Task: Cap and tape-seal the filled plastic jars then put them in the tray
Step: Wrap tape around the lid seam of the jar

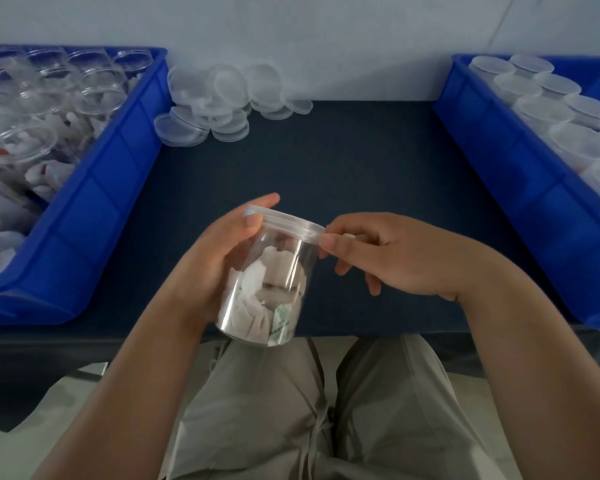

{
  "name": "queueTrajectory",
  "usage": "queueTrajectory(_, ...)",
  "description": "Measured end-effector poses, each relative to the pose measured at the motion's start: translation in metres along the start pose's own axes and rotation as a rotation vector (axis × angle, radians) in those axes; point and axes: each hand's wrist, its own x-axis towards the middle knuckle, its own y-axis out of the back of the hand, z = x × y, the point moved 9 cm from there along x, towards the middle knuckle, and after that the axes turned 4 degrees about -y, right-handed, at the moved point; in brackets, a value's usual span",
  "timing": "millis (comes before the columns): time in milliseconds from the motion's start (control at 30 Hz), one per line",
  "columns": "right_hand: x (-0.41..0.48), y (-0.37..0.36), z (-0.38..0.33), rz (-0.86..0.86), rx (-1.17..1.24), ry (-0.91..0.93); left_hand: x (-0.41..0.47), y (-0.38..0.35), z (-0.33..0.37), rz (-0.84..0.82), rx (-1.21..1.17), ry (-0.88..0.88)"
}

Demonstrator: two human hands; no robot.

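A clear plastic jar (269,282) filled with white paper scraps is held tilted over the near table edge, above my lap. It carries a translucent cap (284,221). My left hand (215,261) grips the jar's left side, thumb up near the cap. My right hand (378,252) pinches something small and clear at the cap's right rim between thumb and forefinger; I cannot tell whether it is tape. A blue tray (520,174) on the right holds several capped jars (579,143).
A blue tray (94,202) on the left holds several open filled jars (25,143). A pile of loose clear caps (222,102) lies at the back of the dark table (343,161), against the pale wall. My legs in grey trousers are below the table edge.
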Motion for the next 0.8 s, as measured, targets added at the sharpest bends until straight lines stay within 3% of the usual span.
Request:
queueTrajectory(133,-0.002,0.003,-0.003,0.084,-0.032,-0.005,0.0,-0.004,0.012,0.004,0.232,-0.091)
queueTrajectory(267,-0.001,0.007,-0.008,0.193,-0.061,0.01,0.002,-0.004,0.016,0.176,0.386,-0.119)
queueTrajectory(433,0.001,0.003,-0.003,0.175,-0.027,-0.02,0.002,0.002,0.019,0.24,0.404,-0.106)
queueTrajectory(567,0.002,-0.003,-0.009,0.178,-0.072,-0.001,0.002,-0.003,0.02,0.295,0.648,-0.114)
queueTrajectory(633,0.002,-0.006,-0.012,0.132,-0.079,0.012,0.002,0.001,0.022,0.337,0.633,-0.09)
queueTrajectory(800,-0.001,0.011,-0.008,0.069,-0.106,0.015,0.003,0.008,0.018,0.268,0.293,0.024)
